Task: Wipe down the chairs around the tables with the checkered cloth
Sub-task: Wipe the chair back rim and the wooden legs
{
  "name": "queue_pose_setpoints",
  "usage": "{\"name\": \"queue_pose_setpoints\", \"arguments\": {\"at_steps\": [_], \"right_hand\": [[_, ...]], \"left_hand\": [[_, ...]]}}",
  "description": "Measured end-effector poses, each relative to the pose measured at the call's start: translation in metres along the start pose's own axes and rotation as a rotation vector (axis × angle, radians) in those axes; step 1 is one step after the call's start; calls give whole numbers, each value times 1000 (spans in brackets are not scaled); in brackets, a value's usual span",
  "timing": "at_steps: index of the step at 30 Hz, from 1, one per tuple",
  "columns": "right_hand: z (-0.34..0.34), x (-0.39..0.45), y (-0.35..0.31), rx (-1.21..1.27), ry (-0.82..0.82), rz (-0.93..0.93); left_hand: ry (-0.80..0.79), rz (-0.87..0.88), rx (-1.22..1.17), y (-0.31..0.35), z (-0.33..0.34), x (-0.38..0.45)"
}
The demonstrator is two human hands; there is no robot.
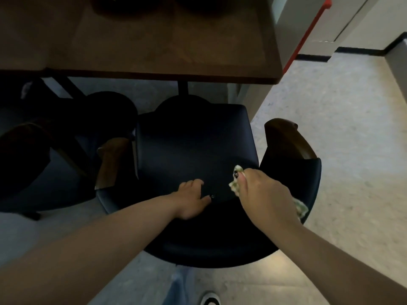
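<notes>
While bunched in right hand [264,194], checkered cloth [300,208] against chair [193,146] back.

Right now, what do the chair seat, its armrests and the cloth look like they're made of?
Chair seat: dark smooth upholstery, probably leather or vinyl, given its faint sheen. Armrests: glossy brown, likely varnished wood. Checkered cloth, gripped by the right hand: soft crumpled fabric.
</notes>
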State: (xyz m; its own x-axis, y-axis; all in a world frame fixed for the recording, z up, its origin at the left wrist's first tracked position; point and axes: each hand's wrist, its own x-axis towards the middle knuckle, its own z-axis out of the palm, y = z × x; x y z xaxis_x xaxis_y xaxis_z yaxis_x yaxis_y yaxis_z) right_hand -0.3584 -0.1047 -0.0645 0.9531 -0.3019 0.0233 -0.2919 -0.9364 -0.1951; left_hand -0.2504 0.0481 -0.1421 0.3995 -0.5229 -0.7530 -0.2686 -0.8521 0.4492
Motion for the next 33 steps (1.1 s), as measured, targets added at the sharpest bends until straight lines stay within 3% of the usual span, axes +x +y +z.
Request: {"name": "queue_pose_setpoints", "arguments": {"at_steps": [4,9,12,17,20,25,33], "right_hand": [[16,17,2,-139,-190,76],[58,69,19,-181,-730,104],[86,87,25,-256,-1001,29],[119,99,33,-241,-1264,56],[128,100,36,-177,-1329,97],[125,99,40,-176,-1243,142],[111,44,11,-30,-1340,193]], "left_hand": [[-43,-30,-55,-6,2,11],[-104,-126,-177,-6,7,33],[-217,-177,-125,-4,14,55],[-399,-136,-1,1,30,83],[-364,-127,63,-5,35,86],[-274,-148,69,-7,36,78],[-305,-191,83,-22,55,24]]}}
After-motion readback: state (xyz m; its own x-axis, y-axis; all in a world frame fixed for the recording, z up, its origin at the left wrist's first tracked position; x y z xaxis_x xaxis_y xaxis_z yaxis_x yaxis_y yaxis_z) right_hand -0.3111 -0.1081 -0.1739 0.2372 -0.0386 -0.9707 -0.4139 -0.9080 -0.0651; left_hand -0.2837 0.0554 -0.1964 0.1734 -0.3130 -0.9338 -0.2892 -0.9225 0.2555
